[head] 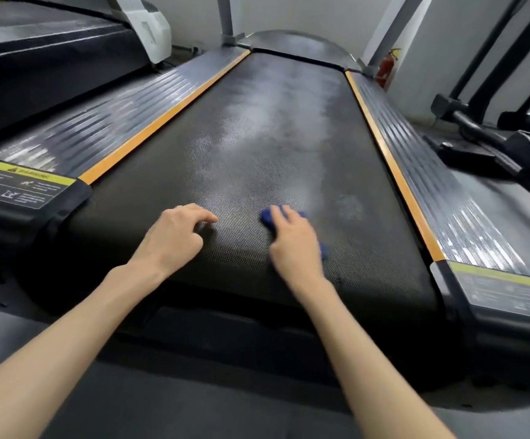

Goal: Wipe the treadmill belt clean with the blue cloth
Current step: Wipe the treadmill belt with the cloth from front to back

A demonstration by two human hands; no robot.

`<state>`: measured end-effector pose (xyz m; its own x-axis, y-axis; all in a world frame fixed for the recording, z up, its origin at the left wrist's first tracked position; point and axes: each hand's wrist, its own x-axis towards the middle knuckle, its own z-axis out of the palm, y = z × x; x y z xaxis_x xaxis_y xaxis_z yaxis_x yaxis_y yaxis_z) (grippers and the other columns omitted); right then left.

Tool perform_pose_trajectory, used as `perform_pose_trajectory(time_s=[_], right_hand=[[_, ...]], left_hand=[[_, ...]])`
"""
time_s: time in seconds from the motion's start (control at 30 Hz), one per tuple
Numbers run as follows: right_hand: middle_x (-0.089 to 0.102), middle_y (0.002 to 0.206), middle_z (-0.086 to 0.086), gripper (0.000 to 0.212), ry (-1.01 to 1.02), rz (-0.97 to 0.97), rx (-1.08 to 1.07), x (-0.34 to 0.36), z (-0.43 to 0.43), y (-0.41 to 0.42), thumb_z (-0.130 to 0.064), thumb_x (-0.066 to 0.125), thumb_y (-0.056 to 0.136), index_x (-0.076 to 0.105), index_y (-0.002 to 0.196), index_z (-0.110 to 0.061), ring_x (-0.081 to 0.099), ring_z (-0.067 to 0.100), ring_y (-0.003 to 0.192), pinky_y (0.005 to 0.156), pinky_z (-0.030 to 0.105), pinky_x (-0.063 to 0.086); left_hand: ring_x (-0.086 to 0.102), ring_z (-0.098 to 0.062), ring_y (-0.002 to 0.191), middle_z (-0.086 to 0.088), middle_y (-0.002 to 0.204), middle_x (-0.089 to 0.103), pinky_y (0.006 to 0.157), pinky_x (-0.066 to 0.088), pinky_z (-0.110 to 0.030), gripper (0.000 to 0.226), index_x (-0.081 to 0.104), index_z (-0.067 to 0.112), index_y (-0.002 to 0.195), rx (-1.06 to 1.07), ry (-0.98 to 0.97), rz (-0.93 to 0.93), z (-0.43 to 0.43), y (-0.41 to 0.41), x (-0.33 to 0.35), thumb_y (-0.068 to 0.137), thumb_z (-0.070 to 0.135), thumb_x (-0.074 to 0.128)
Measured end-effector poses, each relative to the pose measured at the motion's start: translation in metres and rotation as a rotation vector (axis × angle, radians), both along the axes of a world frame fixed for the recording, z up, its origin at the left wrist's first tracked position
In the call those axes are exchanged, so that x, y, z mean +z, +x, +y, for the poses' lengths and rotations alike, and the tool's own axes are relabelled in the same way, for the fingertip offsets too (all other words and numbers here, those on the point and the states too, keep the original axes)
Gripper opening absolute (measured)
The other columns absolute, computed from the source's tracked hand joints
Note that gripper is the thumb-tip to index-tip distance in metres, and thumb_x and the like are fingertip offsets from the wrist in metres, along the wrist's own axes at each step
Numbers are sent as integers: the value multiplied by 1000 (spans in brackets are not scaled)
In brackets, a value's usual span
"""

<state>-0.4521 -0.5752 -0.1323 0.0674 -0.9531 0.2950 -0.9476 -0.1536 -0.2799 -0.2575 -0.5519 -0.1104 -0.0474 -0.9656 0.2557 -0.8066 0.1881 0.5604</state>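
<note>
The black textured treadmill belt point(267, 147) runs away from me, with pale dusty smears along its middle and far part. My right hand point(293, 240) lies flat on a crumpled blue cloth point(268, 217) at the belt's near end, right of centre; the cloth shows beyond the fingers and at the hand's right edge. My left hand point(175, 237) rests on the belt to the left of the cloth, its fingers loosely curled and its fingertips touching the surface, holding nothing.
Orange strips point(162, 120) and ribbed grey side rails point(441, 172) border the belt. Warning labels point(19, 185) sit on the rear corners. Another treadmill point(51, 42) stands at left, dark gym equipment point(495, 134) at right, a red fire extinguisher point(385, 69) by the wall.
</note>
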Motion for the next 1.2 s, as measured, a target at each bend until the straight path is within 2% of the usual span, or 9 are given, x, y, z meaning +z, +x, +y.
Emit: perform_pose_trajectory(time_s=[0.13, 0.23, 0.43, 0.57, 0.73, 0.83, 0.97, 1.07, 1.2], right_hand=[[31, 150, 5, 59, 25, 17, 155, -1, -1, 20, -8, 38, 85, 32, 143, -21, 33, 28, 132, 113, 33, 17], [38, 147, 3, 70, -41, 66, -7, -4, 13, -47, -16, 18, 75, 35, 142, -24, 37, 23, 132, 117, 37, 9], [51, 134, 14, 66, -68, 10, -357, -1, 30, -111, -12, 25, 70, 53, 130, -10, 42, 40, 124, 115, 40, 17], [67, 105, 13, 48, -210, 63, -224, -5, 20, -38, -11, 34, 68, 66, 104, -8, 60, 36, 96, 105, 36, 32], [39, 145, 4, 58, -10, -22, -53, -1, 18, -34, -7, 36, 83, 40, 139, -21, 36, 28, 130, 113, 32, 20], [44, 141, 7, 59, -40, -44, -251, 1, 28, -110, -9, 34, 77, 48, 134, -19, 46, 29, 123, 103, 33, 34], [40, 142, 15, 52, 79, -12, -477, 8, 22, -139, -4, 39, 83, 44, 134, -9, 41, 32, 125, 103, 35, 30], [48, 134, 12, 46, 6, -42, -223, 8, 16, -81, -4, 39, 80, 52, 124, -8, 45, 31, 120, 99, 31, 29], [40, 146, 1, 57, 117, -135, 140, 11, 4, -61, 4, 42, 83, 48, 135, -19, 38, 22, 131, 105, 21, 23]], left_hand=[[55, -29, 106, -3, 109, 64, 92, 46, -42, 51, 70, 26, 101, 47, 13, -76, -8, -23, -4, 69, -4, 43], [56, -33, 102, -3, 110, 62, 86, 45, -41, 47, 69, 27, 99, 111, 11, -80, -5, -24, -8, 73, -4, 46], [54, -29, 105, 0, 106, 63, 88, 43, -39, 42, 71, 30, 92, 109, 71, -28, -8, -24, -4, 73, -1, 49], [56, -35, 97, -7, 104, 60, 81, 42, -37, 33, 69, 26, 92, 186, 53, -106, -5, -37, 1, 77, 4, 51], [56, -33, 90, -5, 87, 52, 69, 37, -35, 22, 67, 18, 90, 233, -25, -310, 0, -55, 7, 80, 6, 51], [55, -32, 94, -2, 84, 49, 70, 39, -37, 23, 66, 19, 95, 209, -52, -309, 0, -54, 8, 83, 8, 49], [53, -26, 103, 0, 104, 60, 83, 43, -41, 30, 63, 29, 116, 124, -109, -340, -10, -49, -5, 93, 30, 44], [55, -26, 91, -1, 88, 57, 76, 44, -41, 36, 70, 24, 91, 117, -197, -420, -18, -51, -19, 91, 41, 39], [57, -30, 79, -5, 77, 55, 66, 45, -41, 33, 68, 16, 76, 131, -241, -502, -17, -53, -22, 84, 38, 44]])
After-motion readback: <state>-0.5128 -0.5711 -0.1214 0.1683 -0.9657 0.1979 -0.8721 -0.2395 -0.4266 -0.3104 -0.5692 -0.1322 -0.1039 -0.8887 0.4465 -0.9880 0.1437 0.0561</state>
